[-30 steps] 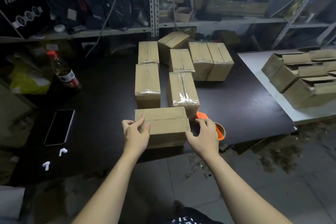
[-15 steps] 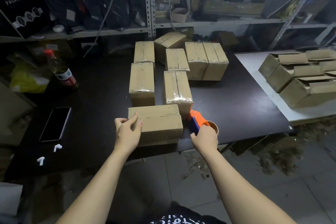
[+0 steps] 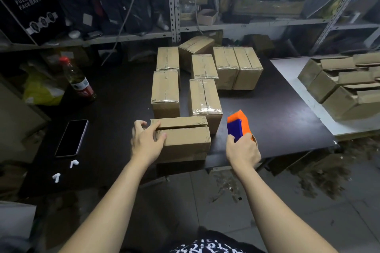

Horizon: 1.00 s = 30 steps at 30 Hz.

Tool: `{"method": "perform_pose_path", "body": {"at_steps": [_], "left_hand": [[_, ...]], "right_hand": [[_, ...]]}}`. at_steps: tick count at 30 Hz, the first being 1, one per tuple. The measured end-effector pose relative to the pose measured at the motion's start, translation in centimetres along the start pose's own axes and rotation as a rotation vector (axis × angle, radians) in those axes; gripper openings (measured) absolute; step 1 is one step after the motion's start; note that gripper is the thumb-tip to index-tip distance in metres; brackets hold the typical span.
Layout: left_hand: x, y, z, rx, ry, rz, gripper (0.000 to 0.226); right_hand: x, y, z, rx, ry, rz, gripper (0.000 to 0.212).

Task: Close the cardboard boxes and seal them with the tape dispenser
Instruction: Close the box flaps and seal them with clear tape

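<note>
head cam, left hand (image 3: 148,142) gripping box (image 3: 186,142) end, right hand (image 3: 242,152) clutching tape dispenser (image 3: 238,124)

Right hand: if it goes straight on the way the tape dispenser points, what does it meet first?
Probably the pair of sealed boxes at the back; the right hand and tape dispenser would pass just right of the nearer sealed box. Height is unclear.

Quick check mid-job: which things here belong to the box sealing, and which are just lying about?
In the job: untaped box, gripped by the left hand; tape dispenser in the right hand; taped boxes behind; open boxes on the right.
Lying about: phone, two earbuds, bottle, yellow bag.
</note>
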<state>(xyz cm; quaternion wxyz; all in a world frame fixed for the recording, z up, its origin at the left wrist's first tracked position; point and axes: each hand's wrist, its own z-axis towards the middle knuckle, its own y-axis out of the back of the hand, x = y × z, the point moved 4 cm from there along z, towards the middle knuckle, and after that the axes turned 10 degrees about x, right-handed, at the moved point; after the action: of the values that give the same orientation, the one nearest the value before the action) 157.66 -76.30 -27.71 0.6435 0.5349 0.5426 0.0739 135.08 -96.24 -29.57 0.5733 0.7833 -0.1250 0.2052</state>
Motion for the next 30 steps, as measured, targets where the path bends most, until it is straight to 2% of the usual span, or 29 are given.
{"method": "perform_pose_path", "body": {"at_steps": [4,6,8,10,12,15,19,21,24,27,30], "left_hand": [[-1.1,1.3,0.6,0.05,-0.063,0.075,0.056],[-2.2,1.8,1.0,0.075,-0.132,0.094,0.053],[-3.6,2.6,1.2,0.088,-0.191,-0.087,0.043],[-5.7,3.8,1.0,0.109,-0.229,-0.405,0.033],[-8.5,5.2,0.4,0.157,-0.292,-0.565,0.032],[-11.3,7.4,0.1,0.267,-0.387,-0.594,0.031],[-11.9,8.7,-0.1,0.467,-0.407,-0.499,0.03],[-11.9,9.1,-0.3,0.493,-0.433,-0.461,0.03],[-12.0,9.5,-0.4,0.439,-0.485,-0.418,0.021],[-12.1,9.4,-0.4,0.247,-0.479,-0.319,0.014],[-12.0,9.0,-0.6,0.063,-0.455,-0.333,0.01]], "right_hand": [[2.3,2.3,-1.6,-0.065,0.232,0.191,0.042],[3.6,3.6,-2.4,-0.074,0.369,0.275,0.049],[4.7,4.6,-3.2,-0.085,0.498,0.328,0.056],[5.5,4.9,-3.9,-0.035,0.636,0.398,0.052],[6.1,4.8,-4.5,0.041,0.789,0.475,0.048],[6.7,4.3,-5.2,0.129,0.949,0.529,0.048],[7.4,3.8,-5.7,0.186,1.047,0.527,0.059],[7.5,3.7,-5.8,0.207,1.069,0.534,0.058],[7.7,3.7,-5.9,0.213,1.076,0.536,0.055],[7.8,3.8,-5.8,0.207,1.059,0.529,0.054],[8.1,3.9,-5.6,0.17,1.05,0.493,0.051]]}}
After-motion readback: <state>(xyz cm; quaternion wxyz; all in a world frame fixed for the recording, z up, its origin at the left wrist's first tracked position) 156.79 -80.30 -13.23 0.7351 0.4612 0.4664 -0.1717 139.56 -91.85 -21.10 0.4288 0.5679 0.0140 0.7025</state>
